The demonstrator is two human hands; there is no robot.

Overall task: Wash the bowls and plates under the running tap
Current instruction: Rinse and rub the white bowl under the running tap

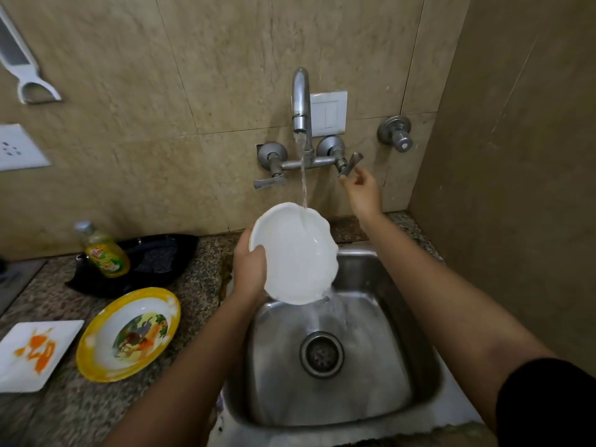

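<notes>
**Wet white plate held at the rim, under the stream**

Over the sink (416,366), from the head view: the left hand (250,272) clamps the white plate (295,256) at its nine o'clock rim, thumb on the face, fingers behind. It is tilted, with tap (301,101) water striking near one o'clock and draining at five. It looks stiff, light, breakable and slippery when wet, so a rim grip suits. The right hand (362,188), loosely spread, touches the right lever (350,164). A yellow-rimmed bowl (129,333) and a stained square plate (35,353) wait at eight o'clock.
</notes>
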